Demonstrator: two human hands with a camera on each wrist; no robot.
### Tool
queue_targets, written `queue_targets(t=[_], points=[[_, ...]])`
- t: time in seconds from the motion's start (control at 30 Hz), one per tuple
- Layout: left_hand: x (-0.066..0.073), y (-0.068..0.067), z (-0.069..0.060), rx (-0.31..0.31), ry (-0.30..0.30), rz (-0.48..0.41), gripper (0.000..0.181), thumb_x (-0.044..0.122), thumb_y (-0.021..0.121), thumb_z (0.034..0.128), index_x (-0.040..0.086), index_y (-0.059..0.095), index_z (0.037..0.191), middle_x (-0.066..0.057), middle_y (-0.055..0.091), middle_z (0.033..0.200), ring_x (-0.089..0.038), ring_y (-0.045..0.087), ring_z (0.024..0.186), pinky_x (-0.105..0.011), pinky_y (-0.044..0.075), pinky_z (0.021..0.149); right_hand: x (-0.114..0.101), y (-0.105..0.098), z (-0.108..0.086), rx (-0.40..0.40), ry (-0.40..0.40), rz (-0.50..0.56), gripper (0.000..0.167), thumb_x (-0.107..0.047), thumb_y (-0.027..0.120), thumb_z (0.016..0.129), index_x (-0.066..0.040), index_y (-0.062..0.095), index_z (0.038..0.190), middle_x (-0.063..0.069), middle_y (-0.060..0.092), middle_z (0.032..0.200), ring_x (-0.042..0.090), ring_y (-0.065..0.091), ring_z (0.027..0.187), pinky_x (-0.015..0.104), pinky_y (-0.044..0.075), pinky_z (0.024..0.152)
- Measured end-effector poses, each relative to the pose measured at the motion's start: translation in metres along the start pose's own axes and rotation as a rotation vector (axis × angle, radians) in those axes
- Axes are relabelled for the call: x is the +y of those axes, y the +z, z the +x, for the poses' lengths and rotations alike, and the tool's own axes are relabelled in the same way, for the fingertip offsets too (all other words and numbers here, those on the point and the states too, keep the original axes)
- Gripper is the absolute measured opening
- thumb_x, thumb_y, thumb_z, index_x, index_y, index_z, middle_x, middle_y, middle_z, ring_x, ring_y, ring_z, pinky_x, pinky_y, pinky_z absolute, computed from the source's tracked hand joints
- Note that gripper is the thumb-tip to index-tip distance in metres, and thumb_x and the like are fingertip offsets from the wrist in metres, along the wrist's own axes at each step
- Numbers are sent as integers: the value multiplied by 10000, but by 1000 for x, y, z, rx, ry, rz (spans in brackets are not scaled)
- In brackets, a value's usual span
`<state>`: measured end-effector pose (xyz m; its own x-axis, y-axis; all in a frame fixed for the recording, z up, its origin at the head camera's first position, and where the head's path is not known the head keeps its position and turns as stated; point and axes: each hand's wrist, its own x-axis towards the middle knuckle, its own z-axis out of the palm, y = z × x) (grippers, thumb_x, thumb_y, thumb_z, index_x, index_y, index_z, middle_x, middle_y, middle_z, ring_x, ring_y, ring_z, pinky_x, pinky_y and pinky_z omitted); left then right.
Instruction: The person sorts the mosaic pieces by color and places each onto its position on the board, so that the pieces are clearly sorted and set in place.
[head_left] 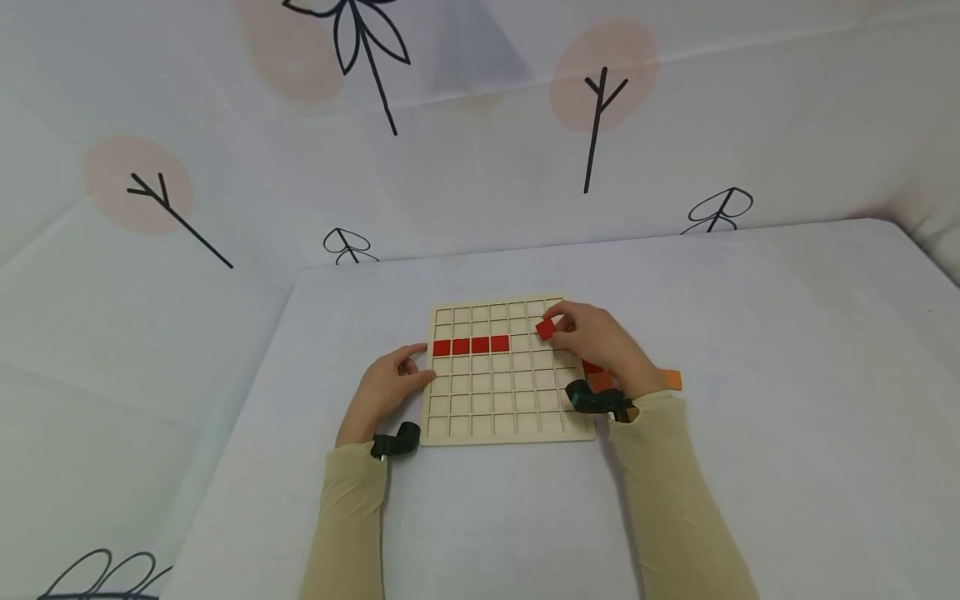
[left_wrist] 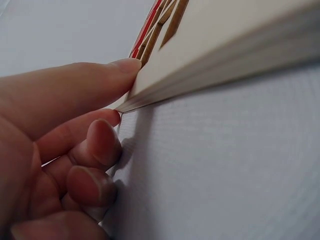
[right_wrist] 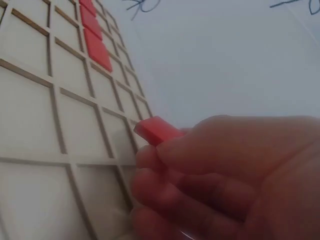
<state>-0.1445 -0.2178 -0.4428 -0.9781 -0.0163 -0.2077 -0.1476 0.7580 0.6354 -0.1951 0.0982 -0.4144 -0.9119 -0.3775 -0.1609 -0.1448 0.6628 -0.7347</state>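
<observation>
A pale wooden grid board [head_left: 491, 406] lies flat on the table, a row of several red square tiles [head_left: 480, 345] set in its cells from the left side. My left hand [head_left: 386, 387] holds the board's left edge; the left wrist view has the thumb [left_wrist: 117, 70] on the top face and a finger against the edge, the other fingers curled. Between thumb and fingertips, my right hand [head_left: 600, 337] pinches another red square tile [right_wrist: 159, 129]. That tile is tilted above the board's upper right part, to the right of the row.
More tiles lie beside the board's right edge, partly hidden under my right wrist: a dark red one [head_left: 592, 367], an orange one [head_left: 601, 382] and a lighter orange one [head_left: 673, 380]. White patterned cloth [head_left: 480, 167] rises behind the table.
</observation>
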Motion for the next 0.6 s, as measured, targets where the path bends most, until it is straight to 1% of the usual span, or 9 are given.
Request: queue_targets(t=[0.17,0.4,0.6], points=[[1,-1,-1,-3,-2,8,523,359,665,784,231,502,1264,0,506,808,-160,436,731,-307,336,634,-2,6,2,-19,-28,-30,320,-139,532,843,-123,531,1162,65,575,948,218,507,825,347,414,709],[2,-1,0,-1,-8,6,521,359,665,782,231,505,1261,-3,503,807,-161,437,739,-311,336,634,-8,10,2,0,-44,-47,295,-121,542,845,-102,550,1139,66,590,933,223,520,829,365,419,745],[2,-1,0,0,-11,1,522,355,670,779,233,506,1259,-2,506,809,-162,438,741,-309,338,637,-10,14,4,-1,-56,-64,282,-147,567,848,-97,563,1125,54,591,915,215,524,823,367,419,752]])
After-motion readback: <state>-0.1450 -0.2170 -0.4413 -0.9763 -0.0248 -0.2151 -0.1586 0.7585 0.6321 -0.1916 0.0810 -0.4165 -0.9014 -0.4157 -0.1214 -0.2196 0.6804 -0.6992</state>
